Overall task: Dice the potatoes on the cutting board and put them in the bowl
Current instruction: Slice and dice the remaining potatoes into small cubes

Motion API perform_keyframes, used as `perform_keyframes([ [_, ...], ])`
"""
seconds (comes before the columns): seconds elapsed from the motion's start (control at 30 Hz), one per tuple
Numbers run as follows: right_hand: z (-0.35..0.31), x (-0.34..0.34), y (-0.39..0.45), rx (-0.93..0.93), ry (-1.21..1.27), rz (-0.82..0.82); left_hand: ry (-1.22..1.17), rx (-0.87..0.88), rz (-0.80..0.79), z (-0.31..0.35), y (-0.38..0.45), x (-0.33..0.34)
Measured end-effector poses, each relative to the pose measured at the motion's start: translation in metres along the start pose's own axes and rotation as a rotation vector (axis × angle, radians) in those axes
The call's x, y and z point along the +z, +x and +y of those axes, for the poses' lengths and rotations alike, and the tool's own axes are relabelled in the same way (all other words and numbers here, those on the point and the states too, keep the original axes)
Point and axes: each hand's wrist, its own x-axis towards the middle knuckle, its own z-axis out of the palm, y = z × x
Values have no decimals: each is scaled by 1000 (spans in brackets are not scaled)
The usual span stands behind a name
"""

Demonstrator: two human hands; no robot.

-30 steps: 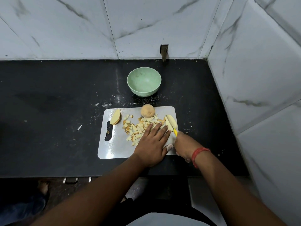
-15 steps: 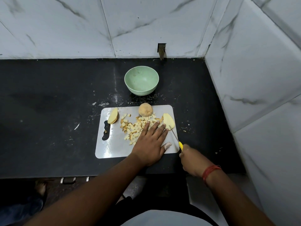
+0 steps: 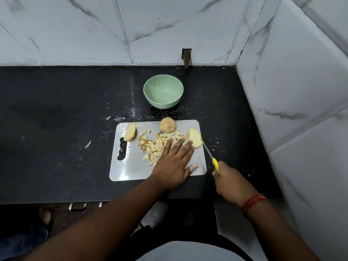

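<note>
Your right hand (image 3: 228, 182) sits nearest you, past the counter's front right edge, its fingers curled round the yellow handle of a knife (image 3: 210, 156). The thin blade angles up and left, its tip touching a potato slice (image 3: 195, 138) at the right edge of the cutting board (image 3: 131, 166). Your left hand (image 3: 174, 164) lies flat on the board, fingers straight and spread, fingertips resting on the near side of a heap of diced potato (image 3: 156, 145) in the board's middle, with the little finger against the slice. Behind the heap, at the board's far edge, sits a whole unpeeled potato (image 3: 167, 125). Stacked potato slices (image 3: 130, 132) lie at the board's far left corner, above its handle slot. Beyond the board on the black counter (image 3: 56, 119) stands a pale green bowl (image 3: 163, 94), with no potato in it.
</note>
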Motion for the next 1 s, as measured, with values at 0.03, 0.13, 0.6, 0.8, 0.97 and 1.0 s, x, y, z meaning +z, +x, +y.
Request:
perform_keyframes([
  [0.03,-4,-2,1,10,20,20,0,-2,-2,0,0,0],
  [0.13,-19,-4,10,43,25,1,-5,2,9,1,-1,0],
  [0.6,-33,13,44,109,-106,-49,-9,10,22,1,0,1],
  [0.8,-31,5,41,-21,-94,-87,-9,4,18,1,0,1],
  [0.97,-26,6,36,-40,-80,-108,-3,-2,-1,1,1,1],
  [1.0,-25,7,34,-37,-77,-110,0,-3,-4,1,1,0],
])
